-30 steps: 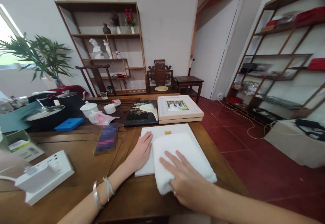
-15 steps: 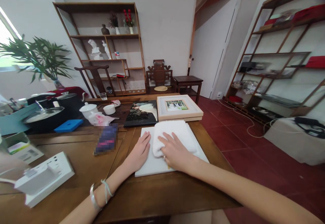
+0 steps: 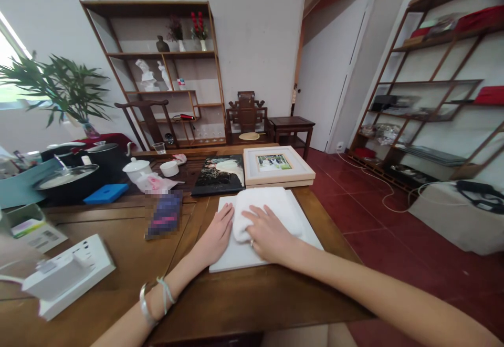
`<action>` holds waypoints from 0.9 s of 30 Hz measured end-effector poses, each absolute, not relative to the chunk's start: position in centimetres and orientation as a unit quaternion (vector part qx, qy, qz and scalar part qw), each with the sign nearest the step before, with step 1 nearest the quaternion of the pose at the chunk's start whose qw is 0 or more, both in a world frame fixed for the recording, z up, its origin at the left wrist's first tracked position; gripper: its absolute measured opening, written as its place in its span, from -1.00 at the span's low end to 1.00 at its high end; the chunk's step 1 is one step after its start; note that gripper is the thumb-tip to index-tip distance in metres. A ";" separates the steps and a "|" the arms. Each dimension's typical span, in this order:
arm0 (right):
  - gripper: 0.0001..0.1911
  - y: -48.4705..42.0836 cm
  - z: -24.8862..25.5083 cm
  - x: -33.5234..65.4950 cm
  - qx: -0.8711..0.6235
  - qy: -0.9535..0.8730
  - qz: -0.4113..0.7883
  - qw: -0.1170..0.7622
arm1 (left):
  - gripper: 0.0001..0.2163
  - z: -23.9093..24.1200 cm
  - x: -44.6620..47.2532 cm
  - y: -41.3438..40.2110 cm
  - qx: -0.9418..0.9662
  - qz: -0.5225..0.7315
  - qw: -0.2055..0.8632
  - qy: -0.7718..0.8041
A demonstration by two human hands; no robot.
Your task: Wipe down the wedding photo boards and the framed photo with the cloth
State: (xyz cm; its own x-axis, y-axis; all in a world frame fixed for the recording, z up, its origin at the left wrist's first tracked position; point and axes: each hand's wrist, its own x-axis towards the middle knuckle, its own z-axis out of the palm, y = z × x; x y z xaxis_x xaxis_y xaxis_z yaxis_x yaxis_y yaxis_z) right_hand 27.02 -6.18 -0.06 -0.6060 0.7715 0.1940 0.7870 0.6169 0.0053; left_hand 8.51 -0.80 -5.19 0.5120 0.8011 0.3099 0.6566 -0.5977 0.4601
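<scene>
Folded white towel (image 3: 262,196) lies under the right hand (image 3: 270,235), on a white panel (image 3: 232,259)

Just beyond the panel's far edge, a dark picture (image 3: 221,175) lies to the left and a pale framed picture (image 3: 275,163) to the right, side by side; together they fill the space behind the towel. The left hand (image 3: 218,235) stands close along the towel's left side; whether its fingertips touch the cloth cannot be told. Farther left on the wooden worktop (image 3: 236,300) are a blurred-out purple item (image 3: 164,214), a crumpled plastic bag (image 3: 156,182), a white lidded bowl (image 3: 137,168), a small white cup (image 3: 169,168) and a blue block (image 3: 106,193). A white power strip (image 3: 81,276) sits at the near left, well apart from the panel.

The towel rests on the far middle part of the panel, its rounded, bulky end facing left. It seems longer from side to side, though the right hand covers part of it. The panel lies flat, its near edge running left to right and rising slightly toward the right.

The right hand's grip is laid over the towel, fingers a little apart and bent; its thumb is hidden, so pinching cannot be told. The left hand's grip rests flat on the panel's left margin, fingers extended and close together, holding nothing.
</scene>
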 end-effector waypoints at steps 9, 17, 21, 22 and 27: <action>-0.76 -8.9 -0.5 27.1 -0.390 -0.916 -0.059 0.077 | -0.60 -4.1 9.0 -1.3 0.861 0.230 0.155 0.427; -0.75 -11.5 -0.6 27.5 -0.387 -0.917 -0.029 0.091 | -0.60 -4.2 9.0 -1.2 0.853 0.229 0.158 0.442; -0.75 -8.0 -0.5 26.6 -0.448 -0.888 -0.030 0.100 | -0.61 -3.6 9.1 -1.4 0.823 0.312 0.157 0.448; -0.75 -7.4 -0.5 26.3 -0.456 -0.884 -0.034 0.102 | -0.61 -3.4 9.1 -1.5 0.817 0.329 0.159 0.446; -0.76 -8.6 -0.1 25.6 -0.354 -0.929 -0.055 0.093 | -0.58 -2.8 9.3 -1.9 0.795 0.379 0.177 0.440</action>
State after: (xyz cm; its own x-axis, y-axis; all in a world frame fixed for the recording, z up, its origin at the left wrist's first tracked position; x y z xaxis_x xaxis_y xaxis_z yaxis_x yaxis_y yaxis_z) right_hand 25.57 -8.62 -0.11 -0.7319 0.6475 0.2125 0.6680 0.7432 0.0362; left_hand 9.28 -1.90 -2.76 0.3264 0.8330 0.4467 0.5644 -0.5509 0.6149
